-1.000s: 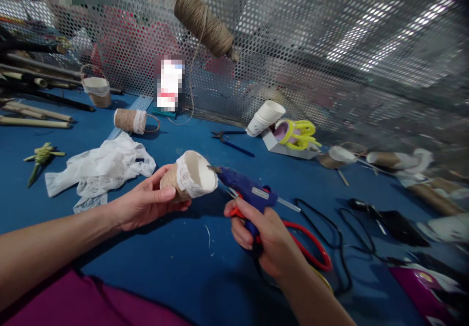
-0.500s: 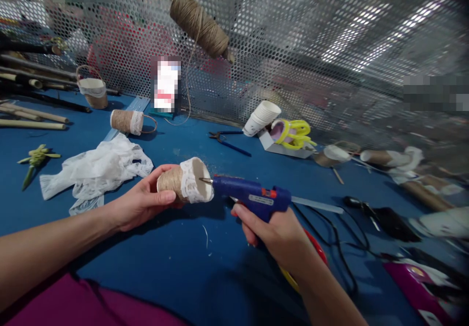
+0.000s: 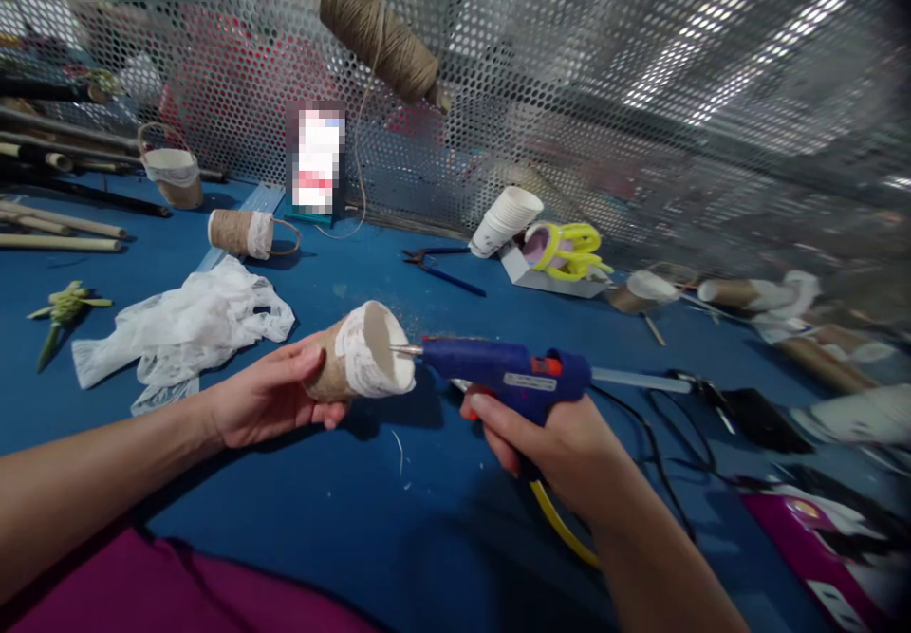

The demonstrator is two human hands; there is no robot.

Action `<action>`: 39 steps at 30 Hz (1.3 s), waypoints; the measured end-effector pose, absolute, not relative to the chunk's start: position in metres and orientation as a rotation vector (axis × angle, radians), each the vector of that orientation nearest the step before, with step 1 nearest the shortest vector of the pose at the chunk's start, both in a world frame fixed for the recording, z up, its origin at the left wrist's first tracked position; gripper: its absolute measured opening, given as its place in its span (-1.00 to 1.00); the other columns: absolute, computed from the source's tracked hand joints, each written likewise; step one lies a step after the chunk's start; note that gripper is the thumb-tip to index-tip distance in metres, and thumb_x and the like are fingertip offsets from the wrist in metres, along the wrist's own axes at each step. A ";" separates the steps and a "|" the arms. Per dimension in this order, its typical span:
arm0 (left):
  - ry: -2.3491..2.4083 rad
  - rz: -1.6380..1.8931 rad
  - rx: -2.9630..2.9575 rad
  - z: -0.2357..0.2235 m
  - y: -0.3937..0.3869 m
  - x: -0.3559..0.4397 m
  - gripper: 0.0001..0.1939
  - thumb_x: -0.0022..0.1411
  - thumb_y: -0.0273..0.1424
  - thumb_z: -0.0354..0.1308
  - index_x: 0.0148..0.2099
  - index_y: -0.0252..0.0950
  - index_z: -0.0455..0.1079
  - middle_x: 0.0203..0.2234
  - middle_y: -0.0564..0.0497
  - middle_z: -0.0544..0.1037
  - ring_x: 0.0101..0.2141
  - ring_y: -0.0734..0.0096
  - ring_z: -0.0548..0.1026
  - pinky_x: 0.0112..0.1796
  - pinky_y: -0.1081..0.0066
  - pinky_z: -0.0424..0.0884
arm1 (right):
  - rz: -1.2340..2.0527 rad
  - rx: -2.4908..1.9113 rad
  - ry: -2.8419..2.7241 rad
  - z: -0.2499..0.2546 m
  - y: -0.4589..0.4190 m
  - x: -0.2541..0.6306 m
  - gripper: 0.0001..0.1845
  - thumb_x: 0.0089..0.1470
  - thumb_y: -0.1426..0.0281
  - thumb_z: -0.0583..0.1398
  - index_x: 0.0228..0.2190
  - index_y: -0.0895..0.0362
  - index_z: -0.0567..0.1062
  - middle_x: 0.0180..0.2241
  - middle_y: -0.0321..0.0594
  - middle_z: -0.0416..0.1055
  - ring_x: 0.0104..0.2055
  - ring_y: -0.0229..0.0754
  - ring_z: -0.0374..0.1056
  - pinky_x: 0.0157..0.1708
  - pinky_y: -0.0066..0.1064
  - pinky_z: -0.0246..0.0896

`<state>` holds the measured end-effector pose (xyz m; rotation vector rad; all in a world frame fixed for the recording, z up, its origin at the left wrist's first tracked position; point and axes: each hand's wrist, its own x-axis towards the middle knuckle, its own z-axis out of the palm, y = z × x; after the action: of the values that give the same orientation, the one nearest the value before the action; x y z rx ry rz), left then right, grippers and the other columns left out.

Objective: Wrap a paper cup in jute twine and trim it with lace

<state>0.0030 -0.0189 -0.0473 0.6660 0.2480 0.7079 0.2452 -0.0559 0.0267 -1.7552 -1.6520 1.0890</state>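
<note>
We have the cup (image 3: 362, 358) between our two hands, above the blue table (image 3: 334, 519) and well apart from its far edge. Our left hand (image 3: 274, 391) grasps it around its twine-wrapped lower part, thumb on the near top and fingertips showing beneath, so the cup lies tilted with its mouth facing our right hand (image 3: 551, 434). A white lace band (image 3: 356, 353) circles the rim, beyond our left fingers. Our right hand is wrapped around the handle of a blue glue gun (image 3: 491, 364), whose metal nozzle (image 3: 407, 350) reaches the cup's mouth; we cannot tell whether the tip touches the wall. A clear glue stick (image 3: 637, 380) juts from the gun's rear. Crumpled white lace (image 3: 192, 315) lies beyond our left forearm, and behind it a handled, twine-wrapped cup (image 3: 234, 232) rests on its side.
</note>
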 end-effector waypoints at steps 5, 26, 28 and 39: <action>0.226 0.561 0.581 -0.046 -0.022 0.004 -0.52 0.16 -0.07 0.02 -0.16 -0.43 0.35 -0.44 -0.13 0.52 -0.56 0.51 0.45 -0.51 0.56 0.31 | 1.066 -1.655 -1.574 0.029 -0.059 0.243 -0.72 -0.07 0.19 0.16 -0.62 0.12 0.39 -0.82 -0.42 0.16 -0.73 -0.36 0.05 -0.66 -0.47 0.02; 0.325 0.623 0.576 -0.045 -0.020 0.002 -0.53 0.09 -0.05 0.10 -0.17 -0.38 0.34 -0.51 -0.07 0.51 -0.60 0.57 0.40 -0.56 0.61 0.25 | 0.973 -1.983 -1.664 0.029 -0.060 0.242 -0.55 -0.14 0.16 0.18 -0.84 0.08 0.20 -0.81 -0.35 0.20 -0.70 -0.31 0.18 -0.59 -0.43 0.20; 0.327 0.631 0.590 -0.045 -0.020 0.003 -0.54 0.10 -0.06 0.09 -0.17 -0.38 0.34 -0.51 -0.07 0.51 -0.60 0.57 0.40 -0.56 0.60 0.26 | 0.962 -1.954 -1.688 0.029 -0.060 0.244 -0.54 -0.13 0.15 0.18 -0.85 0.08 0.19 -0.82 -0.36 0.20 -0.72 -0.33 0.15 -0.59 -0.44 0.18; 0.350 0.636 0.637 -0.044 -0.020 0.002 -0.55 0.12 -0.05 0.05 -0.21 -0.37 0.34 -0.52 -0.05 0.49 -0.63 0.60 0.34 -0.60 0.60 0.19 | 0.933 -2.025 -1.653 0.032 -0.058 0.241 -0.56 -0.15 0.17 0.21 -0.84 0.07 0.21 -0.81 -0.34 0.22 -0.71 -0.29 0.19 -0.59 -0.39 0.18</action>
<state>0.0021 -0.0201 -0.0444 0.6368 0.3502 0.6361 0.2408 -0.0583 0.0320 -2.0247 -1.6533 0.9326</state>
